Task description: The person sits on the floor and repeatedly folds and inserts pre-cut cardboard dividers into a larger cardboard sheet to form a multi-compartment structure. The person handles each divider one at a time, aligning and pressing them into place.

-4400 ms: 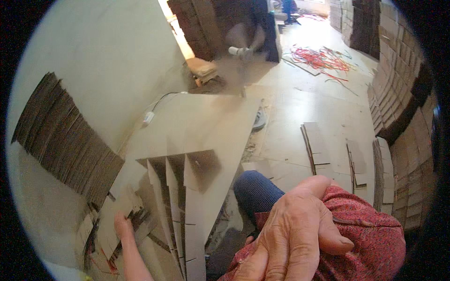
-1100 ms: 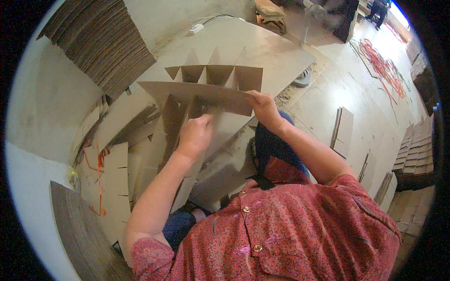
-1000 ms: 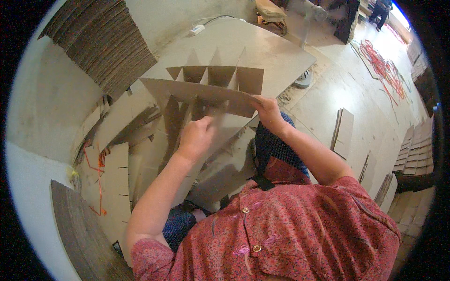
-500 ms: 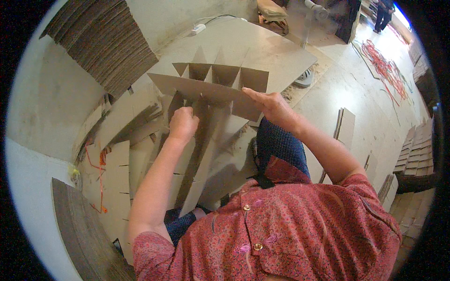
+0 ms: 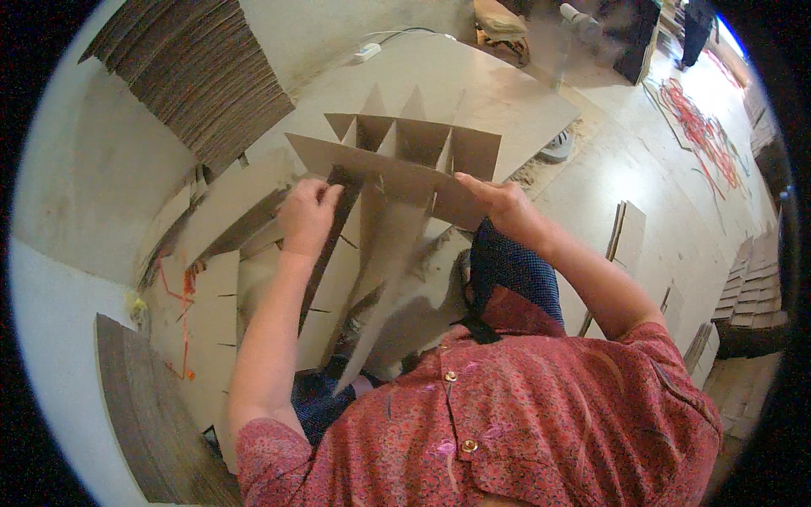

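At the far left, a tall stack of cardboard sheets [image 5: 190, 84] is seen beside the wall, presumably kept there to be within reach. Below it, loose cardboard strips [image 5: 211, 296] and an orange strap [image 5: 184, 317] are noted. Next, the left hand [image 5: 308, 215] is found with thumb and fingers drawn together, apparently pinched on the upper edge of a dark lengthwise strip [image 5: 332, 230], seemingly to steady it. At centre, the cardboard lattice [image 5: 476, 154] is rested on the table [image 5: 507, 84], its cells spread beyond the near cross strip [image 5: 380, 173]; its long strips are sloped toward the lap, likely for ease of reach. The right hand [image 5: 507, 207], held well apart from the left, is laid at the right end of the cross strip, probably as support; its visible fingers are extended, but whether the cardboard is gripped from behind cannot be told.
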`<state>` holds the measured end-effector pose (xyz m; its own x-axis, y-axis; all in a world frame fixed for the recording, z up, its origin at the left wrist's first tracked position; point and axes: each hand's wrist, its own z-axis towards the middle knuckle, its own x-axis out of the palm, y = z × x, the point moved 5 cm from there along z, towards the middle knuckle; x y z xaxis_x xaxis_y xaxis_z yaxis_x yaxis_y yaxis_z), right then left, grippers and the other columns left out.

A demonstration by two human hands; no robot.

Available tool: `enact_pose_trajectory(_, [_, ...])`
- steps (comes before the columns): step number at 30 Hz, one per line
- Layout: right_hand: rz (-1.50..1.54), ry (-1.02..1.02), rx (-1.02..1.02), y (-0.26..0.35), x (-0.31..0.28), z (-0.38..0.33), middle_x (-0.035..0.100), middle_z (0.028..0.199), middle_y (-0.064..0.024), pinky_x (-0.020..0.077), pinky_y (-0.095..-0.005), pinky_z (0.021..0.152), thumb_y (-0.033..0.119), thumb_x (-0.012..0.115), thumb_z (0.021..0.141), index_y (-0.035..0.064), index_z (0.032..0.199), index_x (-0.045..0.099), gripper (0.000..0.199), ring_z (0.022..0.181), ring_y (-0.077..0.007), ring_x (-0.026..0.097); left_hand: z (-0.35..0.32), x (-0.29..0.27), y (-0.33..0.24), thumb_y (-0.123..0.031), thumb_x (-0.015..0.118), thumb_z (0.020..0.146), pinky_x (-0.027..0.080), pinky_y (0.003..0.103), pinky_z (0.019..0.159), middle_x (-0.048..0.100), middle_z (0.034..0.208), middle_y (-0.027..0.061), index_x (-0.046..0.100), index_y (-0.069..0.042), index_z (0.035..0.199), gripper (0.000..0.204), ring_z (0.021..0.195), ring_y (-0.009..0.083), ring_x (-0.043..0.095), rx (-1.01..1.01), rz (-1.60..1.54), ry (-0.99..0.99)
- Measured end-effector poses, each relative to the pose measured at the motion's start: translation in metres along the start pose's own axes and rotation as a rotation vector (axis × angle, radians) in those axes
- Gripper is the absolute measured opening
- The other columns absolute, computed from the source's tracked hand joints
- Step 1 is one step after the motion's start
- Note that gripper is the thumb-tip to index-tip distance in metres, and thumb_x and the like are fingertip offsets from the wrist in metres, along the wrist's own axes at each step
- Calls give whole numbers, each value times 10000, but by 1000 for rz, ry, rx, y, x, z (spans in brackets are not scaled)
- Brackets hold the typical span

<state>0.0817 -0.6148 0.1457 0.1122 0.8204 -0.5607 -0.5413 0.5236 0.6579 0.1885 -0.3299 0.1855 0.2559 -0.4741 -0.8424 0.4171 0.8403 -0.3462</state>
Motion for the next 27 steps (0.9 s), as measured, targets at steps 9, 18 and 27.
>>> enact_pose_trajectory(9, [-122,51,79,0,1,1,605,989,-264,508,-353,743,-129,462,759,62,1290,491,565,825,-383,640,19,13,52,-148,612,729,467,484,655,622,740,223,642,10,732,161,710,398,606,-175,222,188])
enact_pose_trajectory(18, [-112,18,-162,13,-3,29,640,985,-199,525,-407,716,-58,522,718,81,1255,504,555,856,-375,631,24,9,77,-300,635,802,445,375,555,593,615,126,639,3,741,309,521,272,512,-343,-280,287])
enact_pose_trajectory(27, [-213,202,119,-79,48,30,579,1186,-58,509,-290,735,116,486,894,128,1340,423,451,917,-175,628,21,16,196,-312,665,799,282,409,1077,366,1419,158,409,-29,1339,661,1297,334,339,-211,340,228])
